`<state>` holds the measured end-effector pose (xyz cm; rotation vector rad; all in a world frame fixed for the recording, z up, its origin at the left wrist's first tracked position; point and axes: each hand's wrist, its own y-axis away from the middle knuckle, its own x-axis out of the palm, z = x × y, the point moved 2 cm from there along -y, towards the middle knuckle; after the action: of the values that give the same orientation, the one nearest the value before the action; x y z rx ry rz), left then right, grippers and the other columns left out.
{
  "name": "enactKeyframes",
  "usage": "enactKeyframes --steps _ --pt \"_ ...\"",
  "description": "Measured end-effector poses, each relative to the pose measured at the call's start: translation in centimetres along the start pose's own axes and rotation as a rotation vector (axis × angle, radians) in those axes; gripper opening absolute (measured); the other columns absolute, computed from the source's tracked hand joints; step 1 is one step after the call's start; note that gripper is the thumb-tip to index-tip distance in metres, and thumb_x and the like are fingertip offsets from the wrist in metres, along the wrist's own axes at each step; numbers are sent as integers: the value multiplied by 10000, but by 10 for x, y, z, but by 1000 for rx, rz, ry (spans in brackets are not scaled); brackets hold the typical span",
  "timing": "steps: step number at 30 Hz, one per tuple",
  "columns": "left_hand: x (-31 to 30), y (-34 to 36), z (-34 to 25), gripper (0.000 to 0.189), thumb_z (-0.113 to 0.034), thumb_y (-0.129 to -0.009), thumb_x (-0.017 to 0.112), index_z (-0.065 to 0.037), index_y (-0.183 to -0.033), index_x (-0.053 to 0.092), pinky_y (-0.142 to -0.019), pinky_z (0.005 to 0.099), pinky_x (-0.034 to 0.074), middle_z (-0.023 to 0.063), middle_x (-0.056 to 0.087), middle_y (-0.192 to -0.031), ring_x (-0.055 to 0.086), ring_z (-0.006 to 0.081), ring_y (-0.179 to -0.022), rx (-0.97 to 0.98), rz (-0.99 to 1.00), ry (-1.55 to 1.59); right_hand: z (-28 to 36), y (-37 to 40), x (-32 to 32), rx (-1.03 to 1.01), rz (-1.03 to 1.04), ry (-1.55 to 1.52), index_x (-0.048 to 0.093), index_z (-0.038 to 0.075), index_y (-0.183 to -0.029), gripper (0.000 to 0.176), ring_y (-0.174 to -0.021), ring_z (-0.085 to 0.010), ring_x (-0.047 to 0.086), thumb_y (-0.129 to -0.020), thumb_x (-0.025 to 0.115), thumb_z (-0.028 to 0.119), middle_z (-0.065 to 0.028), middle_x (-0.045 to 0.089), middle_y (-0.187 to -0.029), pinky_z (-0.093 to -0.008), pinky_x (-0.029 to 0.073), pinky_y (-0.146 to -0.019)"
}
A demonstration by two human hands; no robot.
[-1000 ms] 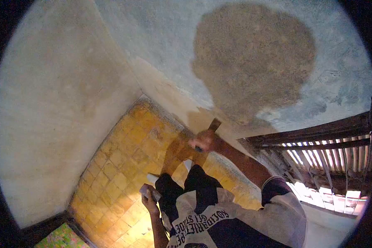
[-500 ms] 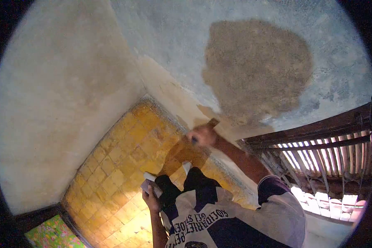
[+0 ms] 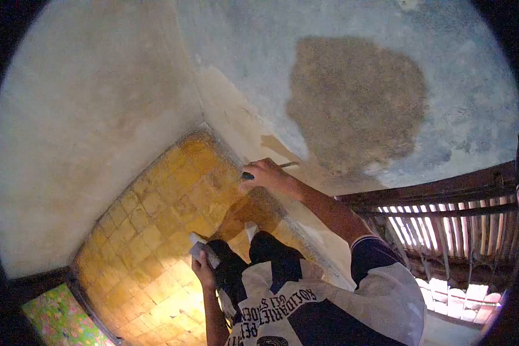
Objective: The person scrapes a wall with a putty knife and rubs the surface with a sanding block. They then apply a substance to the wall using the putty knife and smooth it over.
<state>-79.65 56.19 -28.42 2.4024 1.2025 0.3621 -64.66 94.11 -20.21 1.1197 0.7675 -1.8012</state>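
Observation:
My right hand (image 3: 269,175) is closed around a putty knife (image 3: 289,165) beside the wall. The knife's dark handle end pokes out on the left of my fist, and its thin blade, seen almost edge-on, points right towards the wall. A brown shadow lies on the wall just above the blade. Lower down, my left hand (image 3: 202,270) grips a pale grey, flat-sided block (image 3: 199,250) near my dark trousers. What the block is, I cannot make out. On the blue-grey wall (image 3: 455,86) above my right hand is a large brownish plaster patch (image 3: 357,106).
Yellow floor tiles (image 3: 138,230) lie below, brightly lit near my left arm. A whitish wall (image 3: 92,132) meets the patched wall at a corner. At right is a wooden slatted opening (image 3: 432,225). A green flowered surface (image 3: 66,317) sits at lower left.
My right hand has moved left and up along the wall, and the knife's blade has turned to a thinner edge. My left hand still holds the block. The whole view has shifted slightly.

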Motion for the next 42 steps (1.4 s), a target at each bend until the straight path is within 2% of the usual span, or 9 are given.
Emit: enactKeyframes --steps 3,7,11,15,21,24,28,37,42 --pt "10 4 2 283 -233 -988 585 6 -1139 601 -772 275 470 32 633 -997 564 119 -861 149 -22 24 -21 -1 -6 248 197 13 665 43 -906 593 -850 -308 674 -820 632 629 -182 672 -841 -427 531 -735" --pt "17 12 -8 296 -247 -989 580 6 -1141 600 -772 280 466 36 631 -990 565 124 -865 101 1 106 -3 -11 23 30 239 168 696 72 -882 442 -766 -326 676 -884 615 506 -178 667 -743 -465 529 -658" --pt "12 23 -9 288 -255 -993 572 3 -1117 607 -759 280 464 38 633 -990 564 126 -855 88 -58 57 -21 -18 13 233 328 14 713 49 -884 311 -814 -372 665 -760 716 334 -203 672 -792 -488 539 -705" --pt "5 23 -9 269 -249 -996 563 3 -1077 612 -747 292 467 40 635 -982 559 128 -837 80 -54 108 -6 -22 22 102 389 212 720 35 -878 230 -845 -369 674 -746 682 219 -219 683 -837 -482 550 -740" --pt "-9 20 -5 267 -259 -994 573 -5 -1069 612 -713 272 461 29 630 -956 550 107 -811 113 -119 158 -11 -14 21 171 305 181 688 -9 -815 211 -810 -392 682 -757 661 193 -226 668 -797 -477 556 -748" --pt "-15 21 -10 290 -267 -991 579 -8 -1120 604 -719 258 465 30 632 -972 559 104 -827 96 -77 158 -12 -22 17 305 335 116 683 -3 -936 375 -854 -393 684 -734 722 311 -230 679 -938 -492 569 -738" --pt "-22 23 -18 296 -272 -991 579 -16 -1139 597 -704 261 474 25 630 -964 566 106 -819 53 -142 159 -13 -13 18 284 350 226 694 -14 -789 222 -810 -369 697 -740 675 203 -206 691 -815 -479 567 -729" --pt "-24 10 -9 326 -332 -988 566 -33 -1116 586 -697 269 490 21 606 -943 568 112 -817 83 -97 99 6 -20 14 349 449 97 711 -19 -823 236 -827 -360 695 -742 664 198 -281 674 -856 -473 565 -739" --pt "-14 12 -14 334 -340 -979 582 -36 -1117 585 -687 264 492 27 617 -949 583 118 -809 110 -105 122 -24 -8 29 244 314 222 709 -17 -812 235 -753 -349 696 -744 661 202 -235 673 -761 -459 573 -705"
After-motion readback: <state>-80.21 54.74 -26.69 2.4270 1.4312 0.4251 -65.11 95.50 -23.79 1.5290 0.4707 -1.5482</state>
